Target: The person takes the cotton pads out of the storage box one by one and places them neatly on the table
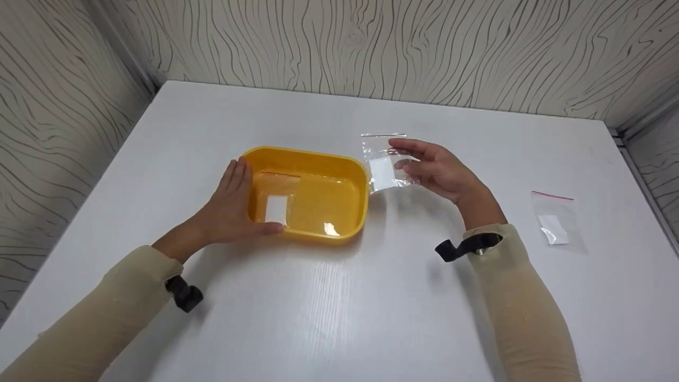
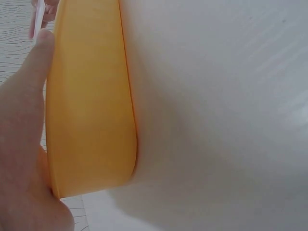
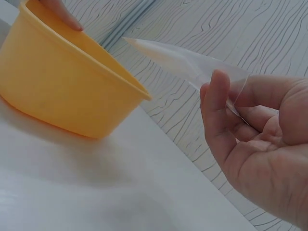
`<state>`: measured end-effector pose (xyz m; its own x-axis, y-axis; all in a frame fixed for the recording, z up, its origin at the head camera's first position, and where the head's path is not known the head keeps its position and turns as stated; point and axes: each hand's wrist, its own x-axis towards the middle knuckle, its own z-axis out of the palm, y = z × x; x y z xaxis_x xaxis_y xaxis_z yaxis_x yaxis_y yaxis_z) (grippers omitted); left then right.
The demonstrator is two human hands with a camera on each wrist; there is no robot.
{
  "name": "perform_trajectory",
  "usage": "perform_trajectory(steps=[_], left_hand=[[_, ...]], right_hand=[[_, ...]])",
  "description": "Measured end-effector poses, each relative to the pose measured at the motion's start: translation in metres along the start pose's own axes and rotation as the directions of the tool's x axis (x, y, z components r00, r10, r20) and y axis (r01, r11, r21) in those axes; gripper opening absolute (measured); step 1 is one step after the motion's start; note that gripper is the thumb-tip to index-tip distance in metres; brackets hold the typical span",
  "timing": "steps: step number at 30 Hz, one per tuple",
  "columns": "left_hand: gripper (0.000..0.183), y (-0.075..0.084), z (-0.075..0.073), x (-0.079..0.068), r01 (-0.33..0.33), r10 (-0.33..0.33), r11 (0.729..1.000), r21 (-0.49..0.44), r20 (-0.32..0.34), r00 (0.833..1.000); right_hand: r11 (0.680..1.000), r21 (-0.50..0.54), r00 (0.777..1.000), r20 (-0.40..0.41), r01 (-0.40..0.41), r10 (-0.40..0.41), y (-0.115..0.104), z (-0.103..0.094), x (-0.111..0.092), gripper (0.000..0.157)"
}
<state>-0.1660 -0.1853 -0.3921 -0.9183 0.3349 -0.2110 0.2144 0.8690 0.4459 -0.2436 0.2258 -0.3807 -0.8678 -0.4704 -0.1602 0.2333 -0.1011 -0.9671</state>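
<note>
Your right hand [image 1: 443, 170] pinches a clear bag [image 1: 383, 167] by its right side, just beside the right end of the yellow bin [image 1: 329, 199]; right wrist view shows a gap between film and rim. Left hand [image 1: 225, 212] is spread around the bin's left end, fingers straight, thumb along the near rim. I'd use it as a light brace only, so the bin doesn't skid on the worktop [image 1: 329, 307]. Second bag [image 1: 278, 200] lies inside, left; third bag [image 1: 559, 222] lies far right on the worktop (red strip up top). I'd clear the rim first, then release low, right of the inside bag; thin film probably clings.
</note>
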Motion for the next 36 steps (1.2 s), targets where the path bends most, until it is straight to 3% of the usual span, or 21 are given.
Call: perform_trajectory(steps=[10, 21, 36], left_hand=[[0.143, -0.002, 0.001, 0.0, -0.031, 0.031, 0.999, -0.013, -0.002, 1.0], [0.143, -0.002, 0.001, -0.001, -0.017, 0.017, 1.0, -0.015, 0.007, 1.0], [0.143, -0.001, -0.001, 0.0, -0.006, 0.006, 1.0, -0.015, 0.013, 1.0]], right_hand=[[1.0, 0.017, 0.999, -0.036, 0.022, -0.021, 0.002, -0.03, -0.022, 0.047], [0.998, 0.046, 0.995, -0.097, 0.034, -0.03, 0.008, -0.063, -0.051, 0.045], [0.997, 0.071, 0.988, -0.153, 0.035, -0.024, 0.01, -0.091, -0.077, 0.047]])
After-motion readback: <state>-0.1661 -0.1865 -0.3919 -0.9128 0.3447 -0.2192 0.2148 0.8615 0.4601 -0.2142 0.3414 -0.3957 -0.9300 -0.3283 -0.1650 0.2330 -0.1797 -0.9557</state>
